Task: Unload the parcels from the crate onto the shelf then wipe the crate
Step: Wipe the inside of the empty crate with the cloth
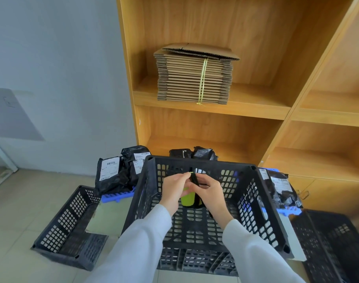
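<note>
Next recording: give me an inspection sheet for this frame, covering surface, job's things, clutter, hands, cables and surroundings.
Surface: pale tiled floor.
Job's things: black crate in the middle, no parcels seen inside; black parcels with white labels heaped behind and beside it; wooden shelf beyond.
Clutter: tied stack of flat cardboard on the shelf; second crate on the left, another at the right edge.
Hands: left hand and right hand together hold a green and black item over the crate; what it is cannot be told.
Cables: nothing seen.
Surroundings: grey-white wall on the left.
</note>
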`<state>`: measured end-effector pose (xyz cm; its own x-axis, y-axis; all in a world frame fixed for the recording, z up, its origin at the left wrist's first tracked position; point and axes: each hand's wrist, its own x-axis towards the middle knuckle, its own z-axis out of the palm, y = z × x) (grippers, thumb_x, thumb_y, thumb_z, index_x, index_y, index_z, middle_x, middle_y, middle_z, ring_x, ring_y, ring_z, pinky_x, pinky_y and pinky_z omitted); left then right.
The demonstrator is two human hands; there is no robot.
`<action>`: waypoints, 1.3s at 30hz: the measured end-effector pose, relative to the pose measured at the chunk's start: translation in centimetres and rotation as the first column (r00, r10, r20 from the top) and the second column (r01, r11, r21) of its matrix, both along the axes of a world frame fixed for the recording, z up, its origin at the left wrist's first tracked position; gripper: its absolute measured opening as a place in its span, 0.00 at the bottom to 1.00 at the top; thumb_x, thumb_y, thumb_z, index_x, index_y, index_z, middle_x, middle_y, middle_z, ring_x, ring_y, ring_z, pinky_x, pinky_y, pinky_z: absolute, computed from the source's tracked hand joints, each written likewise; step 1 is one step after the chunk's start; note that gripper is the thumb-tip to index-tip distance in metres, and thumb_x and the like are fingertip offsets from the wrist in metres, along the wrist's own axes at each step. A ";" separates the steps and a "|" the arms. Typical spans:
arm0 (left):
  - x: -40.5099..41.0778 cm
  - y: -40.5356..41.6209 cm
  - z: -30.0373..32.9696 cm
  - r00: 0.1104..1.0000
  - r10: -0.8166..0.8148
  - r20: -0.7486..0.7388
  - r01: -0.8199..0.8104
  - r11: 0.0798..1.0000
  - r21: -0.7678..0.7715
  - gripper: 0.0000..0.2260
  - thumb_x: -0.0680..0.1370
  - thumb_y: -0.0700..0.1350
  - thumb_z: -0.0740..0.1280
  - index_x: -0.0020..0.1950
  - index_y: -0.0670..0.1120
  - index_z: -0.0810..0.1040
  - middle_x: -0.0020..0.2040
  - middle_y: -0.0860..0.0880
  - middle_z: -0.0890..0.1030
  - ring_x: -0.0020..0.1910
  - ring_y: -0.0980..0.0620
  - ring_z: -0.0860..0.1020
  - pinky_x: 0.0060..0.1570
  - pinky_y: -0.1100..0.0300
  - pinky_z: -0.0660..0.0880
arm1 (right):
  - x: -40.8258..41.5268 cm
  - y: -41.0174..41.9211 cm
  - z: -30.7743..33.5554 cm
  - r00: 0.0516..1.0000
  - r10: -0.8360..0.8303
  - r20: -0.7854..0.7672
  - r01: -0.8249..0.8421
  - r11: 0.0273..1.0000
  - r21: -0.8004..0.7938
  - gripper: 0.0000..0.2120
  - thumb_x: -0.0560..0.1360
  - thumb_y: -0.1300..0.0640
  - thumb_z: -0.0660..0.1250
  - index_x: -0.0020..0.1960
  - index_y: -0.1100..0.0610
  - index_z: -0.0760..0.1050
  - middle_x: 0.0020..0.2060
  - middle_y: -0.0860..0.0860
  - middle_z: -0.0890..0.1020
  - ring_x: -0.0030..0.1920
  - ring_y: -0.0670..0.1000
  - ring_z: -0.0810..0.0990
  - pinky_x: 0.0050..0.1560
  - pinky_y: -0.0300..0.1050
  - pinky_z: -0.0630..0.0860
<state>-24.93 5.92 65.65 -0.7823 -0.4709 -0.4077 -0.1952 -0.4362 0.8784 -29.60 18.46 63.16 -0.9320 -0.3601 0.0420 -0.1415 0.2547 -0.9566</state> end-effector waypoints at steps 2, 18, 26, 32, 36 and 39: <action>0.0 -0.3 -0.5 0.999 -0.045 0.009 0.046 0.997 -0.055 0.05 0.79 0.41 0.71 0.51 0.42 0.85 0.47 0.43 0.87 0.48 0.47 0.86 0.48 0.51 0.84 | 0.2 0.5 0.1 1.000 -0.019 -0.003 0.020 0.999 0.028 0.16 0.73 0.59 0.77 0.60 0.50 0.82 0.47 0.44 0.87 0.49 0.40 0.84 0.54 0.38 0.81; -3.5 4.5 -0.2 0.883 -0.409 -0.228 0.384 0.911 -0.149 0.23 0.83 0.43 0.66 0.72 0.67 0.71 0.61 0.47 0.84 0.59 0.47 0.83 0.55 0.44 0.81 | -5.9 12.3 4.3 0.999 -0.029 0.022 0.030 0.999 -0.021 0.11 0.81 0.61 0.67 0.54 0.49 0.85 0.51 0.42 0.84 0.50 0.43 0.80 0.48 0.32 0.74; -8.2 12.0 1.0 0.819 -0.572 -0.044 0.432 0.666 -0.608 0.29 0.73 0.53 0.78 0.71 0.66 0.73 0.74 0.64 0.70 0.76 0.58 0.62 0.74 0.50 0.63 | -9.1 19.9 4.7 0.999 0.013 0.051 -0.014 1.000 0.002 0.23 0.72 0.59 0.78 0.64 0.46 0.78 0.63 0.39 0.78 0.59 0.30 0.74 0.59 0.32 0.71; -11.9 17.1 0.2 0.748 -0.663 -0.004 0.538 0.611 -0.581 0.38 0.72 0.48 0.80 0.77 0.64 0.67 0.74 0.63 0.68 0.70 0.63 0.70 0.69 0.60 0.70 | -12.8 26.7 3.5 0.997 0.038 0.069 -0.036 0.999 -0.027 0.24 0.71 0.54 0.79 0.65 0.40 0.79 0.67 0.45 0.78 0.65 0.50 0.78 0.66 0.53 0.76; -14.4 20.5 -0.8 0.721 -0.692 0.029 0.585 0.586 -0.561 0.35 0.74 0.49 0.78 0.77 0.64 0.66 0.71 0.64 0.70 0.63 0.61 0.78 0.63 0.61 0.76 | -15.0 30.6 2.7 0.998 -0.010 0.069 0.012 1.000 -0.024 0.22 0.74 0.59 0.76 0.65 0.44 0.80 0.66 0.44 0.80 0.64 0.46 0.79 0.66 0.54 0.77; -16.2 22.5 -1.8 0.734 -0.675 0.071 0.569 0.555 -0.606 0.27 0.78 0.49 0.73 0.75 0.62 0.70 0.75 0.59 0.68 0.71 0.58 0.70 0.73 0.52 0.68 | -16.6 33.5 2.3 0.993 -0.081 0.082 0.082 0.996 -0.020 0.19 0.77 0.66 0.71 0.66 0.52 0.80 0.64 0.50 0.81 0.47 0.31 0.81 0.47 0.29 0.77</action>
